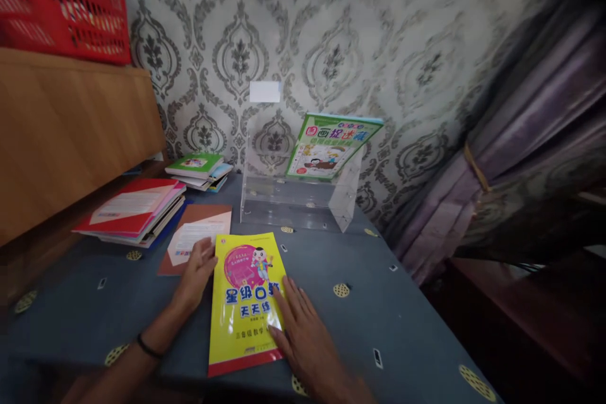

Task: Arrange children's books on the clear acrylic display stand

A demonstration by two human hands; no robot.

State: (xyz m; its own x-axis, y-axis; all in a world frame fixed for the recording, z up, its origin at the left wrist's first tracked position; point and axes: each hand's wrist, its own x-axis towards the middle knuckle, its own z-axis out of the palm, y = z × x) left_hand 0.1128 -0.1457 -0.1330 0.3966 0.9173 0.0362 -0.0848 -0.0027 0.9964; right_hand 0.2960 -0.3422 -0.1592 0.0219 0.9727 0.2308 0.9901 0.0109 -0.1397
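Patterned wallpaper (240,53) backs the tabletop (374,303). We find the left hand (193,278) at the left edge of the yellow book (247,322), fingers bent, grip undeterminable; the book flat, long axis pointing away from us; the right hand (307,336) overlapping its right edge, fingers extended.

Bright yellow math workbook (246,303) is lying closed, front cover up, on the blue-grey tablecloth (360,341), with its title running right way up for the reader. The cover's kinda shouting tbh: chunky blue characters, 星级口算 and 天天练, are sprawling across the middle, a pink circle is sitting above them with a cartoon figure standing at its right side, and smaller dark text is running lower down. A red band is edging the bottom, and part of the right edge is hiding from view.
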